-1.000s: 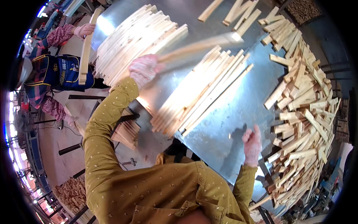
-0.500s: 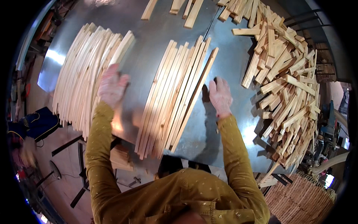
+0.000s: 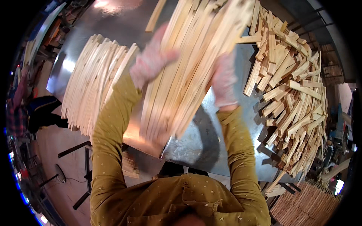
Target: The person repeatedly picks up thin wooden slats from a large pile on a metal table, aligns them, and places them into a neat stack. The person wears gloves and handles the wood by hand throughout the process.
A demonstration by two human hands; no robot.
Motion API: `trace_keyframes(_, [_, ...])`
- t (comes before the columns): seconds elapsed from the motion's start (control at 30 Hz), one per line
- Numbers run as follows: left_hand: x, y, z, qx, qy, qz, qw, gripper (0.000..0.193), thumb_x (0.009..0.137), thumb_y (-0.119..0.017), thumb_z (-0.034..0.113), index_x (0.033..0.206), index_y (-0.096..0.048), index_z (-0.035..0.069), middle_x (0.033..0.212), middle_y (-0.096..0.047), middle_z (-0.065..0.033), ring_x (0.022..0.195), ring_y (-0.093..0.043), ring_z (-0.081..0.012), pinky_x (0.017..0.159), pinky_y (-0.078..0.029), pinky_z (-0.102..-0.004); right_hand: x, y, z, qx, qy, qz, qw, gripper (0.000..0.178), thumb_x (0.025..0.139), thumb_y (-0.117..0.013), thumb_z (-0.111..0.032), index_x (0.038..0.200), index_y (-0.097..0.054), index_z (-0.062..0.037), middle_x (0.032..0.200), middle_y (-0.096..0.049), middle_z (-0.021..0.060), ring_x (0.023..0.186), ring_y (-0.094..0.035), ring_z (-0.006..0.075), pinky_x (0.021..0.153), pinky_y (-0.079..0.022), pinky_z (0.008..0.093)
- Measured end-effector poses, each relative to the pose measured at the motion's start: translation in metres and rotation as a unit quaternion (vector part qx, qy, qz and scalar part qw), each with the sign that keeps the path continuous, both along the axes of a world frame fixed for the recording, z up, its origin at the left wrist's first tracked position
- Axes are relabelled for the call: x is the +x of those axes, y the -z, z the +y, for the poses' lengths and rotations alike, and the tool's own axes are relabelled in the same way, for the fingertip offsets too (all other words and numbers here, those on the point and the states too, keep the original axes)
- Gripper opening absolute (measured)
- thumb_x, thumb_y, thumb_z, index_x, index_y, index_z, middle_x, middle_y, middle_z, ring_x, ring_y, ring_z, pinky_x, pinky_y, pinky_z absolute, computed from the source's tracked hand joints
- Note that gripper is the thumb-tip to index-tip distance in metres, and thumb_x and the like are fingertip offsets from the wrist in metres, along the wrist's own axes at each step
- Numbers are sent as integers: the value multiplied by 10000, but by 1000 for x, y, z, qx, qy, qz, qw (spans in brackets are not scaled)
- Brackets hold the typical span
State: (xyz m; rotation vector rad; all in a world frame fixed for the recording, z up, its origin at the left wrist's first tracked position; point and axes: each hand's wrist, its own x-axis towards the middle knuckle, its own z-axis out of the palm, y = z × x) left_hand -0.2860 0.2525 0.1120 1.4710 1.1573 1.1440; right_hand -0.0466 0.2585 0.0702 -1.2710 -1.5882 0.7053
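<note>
1. Bundle of long wooden slats (image 3: 188, 71): a thick handful of pale strips, gripped between both hands and lifted off the metal table (image 3: 211, 150), tilted so the far ends point up and away and the near ends hang over the table's front part.
2. Left hand (image 3: 151, 62), in a light glove, is pressed against the bundle's left side, fingers wrapped on the slats. It's pretty blurry.
3. Right hand (image 3: 224, 81), gloved too, clamps the bundle's right side, so the stack is squeezed between the two palms.
4. Both sleeves are mustard yellow with small dots.
5. To the left on the table there's a neat stack of slats (image 3: 94, 86) lying side by side, fanned a bit, just beside the left arm.
6. On the right, a messy pile of shorter wood pieces (image 3: 294, 90) runs along the table's edge, criss-crossed every which way.
7. One loose slat (image 3: 155, 17) lies at the far end of the table.
</note>
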Motion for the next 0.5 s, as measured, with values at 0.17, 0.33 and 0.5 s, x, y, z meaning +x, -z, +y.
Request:
trace_keyframes(0.17, [-3, -96, 31, 326, 119, 12, 938, 792, 972, -396, 638, 1556, -329, 107, 1567, -359, -144, 1450, -284, -327, 1160, -199, -533, 34, -128, 21, 20, -62, 98, 993, 543, 1031, -512, -327, 1444, -381, 0, 1363, -536, 153, 1224, -555, 228, 1028, -474, 354])
trace_keyframes(0.33, [56, -66, -48, -243, 184, -480, 823, 659, 960, -640, 339, 1484, -401, 19, 1381, -572, -139, 1265, -557, -230, 1066, -454, -358, 61, -110, -66, -268, -252, 453, 812, 677, 959, -629, -333, 1494, -313, -67, 1379, -531, 158, 1246, -548, 244, 1061, -463, 350])
trace_keyframes(0.5, [83, 101, -154, -369, -89, -225, 897, 1084, 820, -822, 202, 1610, -87, 92, 1487, -457, -130, 1344, -460, -248, 1114, -389, -369, 77, 14, -153, -467, -83, 436, 765, 1099, 852, -755, -81, 1610, 38, -133, 1488, -443, 239, 1326, -499, 304, 1122, -416, 388])
